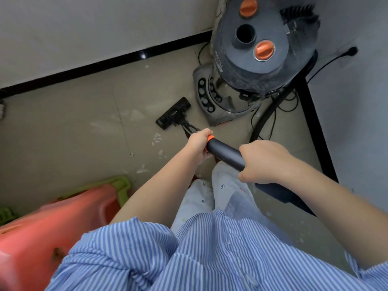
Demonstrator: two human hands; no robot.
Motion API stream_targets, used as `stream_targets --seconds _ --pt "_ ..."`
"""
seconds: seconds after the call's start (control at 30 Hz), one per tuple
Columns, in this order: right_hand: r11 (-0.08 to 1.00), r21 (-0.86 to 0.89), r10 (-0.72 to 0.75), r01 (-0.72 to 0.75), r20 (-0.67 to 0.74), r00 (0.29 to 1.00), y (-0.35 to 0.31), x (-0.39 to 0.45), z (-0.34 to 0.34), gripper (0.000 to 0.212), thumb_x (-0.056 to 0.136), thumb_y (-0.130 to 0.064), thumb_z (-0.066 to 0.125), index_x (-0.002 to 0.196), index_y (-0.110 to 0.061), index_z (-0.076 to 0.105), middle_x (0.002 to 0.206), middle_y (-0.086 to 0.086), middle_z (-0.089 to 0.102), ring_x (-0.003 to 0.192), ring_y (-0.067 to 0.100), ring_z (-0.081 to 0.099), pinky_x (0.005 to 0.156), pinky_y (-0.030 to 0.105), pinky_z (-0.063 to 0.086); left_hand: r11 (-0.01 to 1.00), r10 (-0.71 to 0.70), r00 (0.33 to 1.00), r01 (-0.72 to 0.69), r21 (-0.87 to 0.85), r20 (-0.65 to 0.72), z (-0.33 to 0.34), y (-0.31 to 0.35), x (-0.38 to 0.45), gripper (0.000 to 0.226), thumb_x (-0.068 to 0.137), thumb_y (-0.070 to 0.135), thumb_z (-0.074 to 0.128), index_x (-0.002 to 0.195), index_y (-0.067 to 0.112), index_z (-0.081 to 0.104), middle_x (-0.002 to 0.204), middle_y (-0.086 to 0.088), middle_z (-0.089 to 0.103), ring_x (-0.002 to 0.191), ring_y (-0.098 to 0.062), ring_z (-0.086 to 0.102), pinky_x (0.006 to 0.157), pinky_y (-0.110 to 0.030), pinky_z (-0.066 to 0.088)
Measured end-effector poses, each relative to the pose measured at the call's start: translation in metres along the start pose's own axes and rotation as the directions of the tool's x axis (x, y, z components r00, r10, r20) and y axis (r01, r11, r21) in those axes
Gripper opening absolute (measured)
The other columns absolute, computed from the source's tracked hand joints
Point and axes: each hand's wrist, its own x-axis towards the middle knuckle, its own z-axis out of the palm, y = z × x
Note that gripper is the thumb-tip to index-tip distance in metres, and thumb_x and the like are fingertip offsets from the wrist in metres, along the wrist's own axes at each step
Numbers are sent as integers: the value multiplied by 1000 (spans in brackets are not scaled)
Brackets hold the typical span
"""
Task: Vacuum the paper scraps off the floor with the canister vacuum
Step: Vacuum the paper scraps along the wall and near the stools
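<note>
Both hands hold the dark vacuum wand [224,153], which has an orange ring at its lower end. My left hand [198,144] grips it at the orange ring; my right hand [265,161] grips it higher up. The black floor nozzle [173,113] rests flat on the beige tile floor ahead of my left hand. White paper scraps [156,139] lie just left of the wand, with more [142,169] nearer my feet. The grey canister vacuum [252,51] with orange knobs stands in the corner at the upper right, and its black hose [265,118] curves down beside it.
A black baseboard [105,61] runs along the white wall at the back. Another black strip [312,122] edges the right wall. Red and green plastic stools [69,208] stand at the lower left. Black cables [287,103] trail behind the canister. My legs and striped shirt fill the bottom.
</note>
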Motion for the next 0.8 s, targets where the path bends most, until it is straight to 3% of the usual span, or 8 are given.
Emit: stream_targets --seconds 0.1,0.17,0.23,0.33,0.43,0.53,0.67,0.8 --pt "1000 0 0 0 22 1000 3 -2 -2 28 77 -28 60 66 -17 37 64 -2 44 53 11 39 44 25 27 1000 27 1000 -27 -1 -1 4 -1 3 13 92 9 47 105 9 49 71 -4 45 59 -13 45 45 -23 39" --pt "1000 1 -22 22 26 999 -1 0 -6 27 77 -26 61 66 -16 38 64 -2 43 52 11 39 44 24 28 1000 24 1000 -24 -4 -1 2 0 1 3 92 8 46 90 7 49 69 -5 44 58 -14 44 45 -23 38" --pt "998 -19 -63 64 20 998 -6 0 -8 27 77 -25 61 66 -16 39 63 -1 43 52 12 39 44 24 27 999 29 999 -30 -31 -39 -4 0 1 14 92 8 47 78 10 45 68 -5 43 57 -13 44 46 -24 38" --pt "989 -64 -136 135 -14 991 -14 -1 -12 28 76 -26 62 65 -15 39 63 -1 43 52 12 39 44 24 27 993 61 994 -69 -92 -90 -20 3 -9 3 93 9 48 90 8 47 70 -5 46 60 -14 46 52 -25 40" --pt "981 -83 -178 176 -23 984 -22 2 -11 26 76 -27 62 68 -16 41 64 -1 44 53 12 39 44 24 27 986 73 991 -88 -142 -110 -35 1 -12 10 94 10 47 104 9 46 73 -4 47 62 -13 47 52 -25 41" --pt "962 -114 -254 250 -19 967 -43 9 -9 21 77 -28 62 77 -16 44 66 -2 43 55 12 40 44 24 28 974 83 979 -119 -193 -186 -62 -2 -16 11 93 10 48 104 9 47 74 -4 48 63 -13 47 53 -26 41" --pt "938 -131 -322 320 10 947 -71 19 -3 31 78 -27 62 65 -19 35 65 -3 41 54 11 38 44 24 28 959 65 955 -140 -246 -288 -97 -10 -16 13 92 10 50 105 9 48 75 -5 49 65 -15 48 55 -26 43" --pt "894 -218 -385 391 70 920 -98 25 4 21 80 -26 60 75 -16 43 66 -3 41 56 13 41 44 24 27 937 9 939 -128 -326 -345 -126 -29 -17 14 92 13 52 104 9 48 79 -6 51 69 -16 50 60 -27 45"
